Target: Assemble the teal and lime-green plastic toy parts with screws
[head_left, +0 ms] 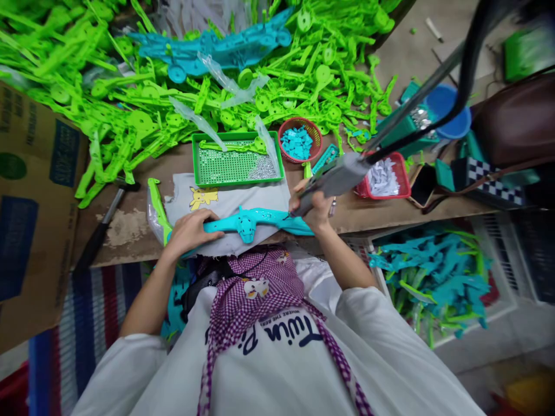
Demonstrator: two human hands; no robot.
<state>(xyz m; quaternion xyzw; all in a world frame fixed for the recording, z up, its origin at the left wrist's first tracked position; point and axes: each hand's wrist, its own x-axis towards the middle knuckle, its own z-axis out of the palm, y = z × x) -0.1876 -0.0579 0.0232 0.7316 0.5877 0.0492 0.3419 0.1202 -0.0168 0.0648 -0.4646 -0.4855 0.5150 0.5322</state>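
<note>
A turquoise plastic piece (246,225) lies across a grey cloth (184,193) at the table's front edge. My left hand (191,231) grips the left end of this piece, thumb on top. My right hand (313,205) is wrapped round a grey power screwdriver (336,176) with a cable, its tip down over the right part of the piece. Just behind the cloth sits a green tray (195,162) with small metal screws and a bright green part in it.
Green plastic parts (143,124) heap up at the back. Red baskets (318,130) hold turquoise and pale pieces. A hammer (99,231) and a cardboard box (39,231) are at left; a filled crate (498,300) stands lower right.
</note>
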